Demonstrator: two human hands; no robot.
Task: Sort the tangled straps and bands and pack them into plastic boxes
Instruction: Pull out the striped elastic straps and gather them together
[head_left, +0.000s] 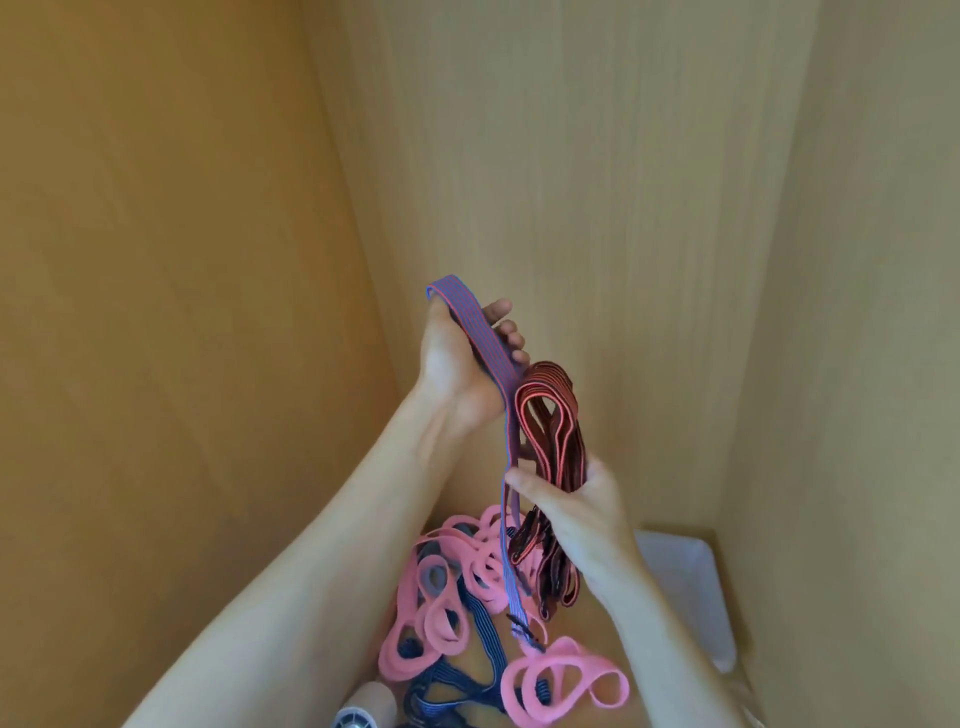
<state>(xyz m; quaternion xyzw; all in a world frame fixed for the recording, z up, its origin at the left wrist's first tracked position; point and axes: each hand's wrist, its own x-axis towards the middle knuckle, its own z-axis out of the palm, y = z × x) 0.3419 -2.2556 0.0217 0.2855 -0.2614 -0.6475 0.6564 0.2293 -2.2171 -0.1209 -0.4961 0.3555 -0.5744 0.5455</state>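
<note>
Left hand (457, 364): is gripping a striped strap (496, 358), raised.
Right hand (576, 512): is clutching a folded red strap bundle (550, 415).
Surface: wooden shelf (587, 630) is carrying pink bands (441, 623) and blue straps (480, 623) beside a white plastic box (685, 587).
Room: wooden panels (571, 156) are enclosing everything.

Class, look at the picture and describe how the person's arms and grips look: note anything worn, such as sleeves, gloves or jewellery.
The left grip and right grip are bare hands: no gloves, and no rings show. The left forearm and right forearm are bare as well, with no sleeve, watch or bracelet in view.
</note>
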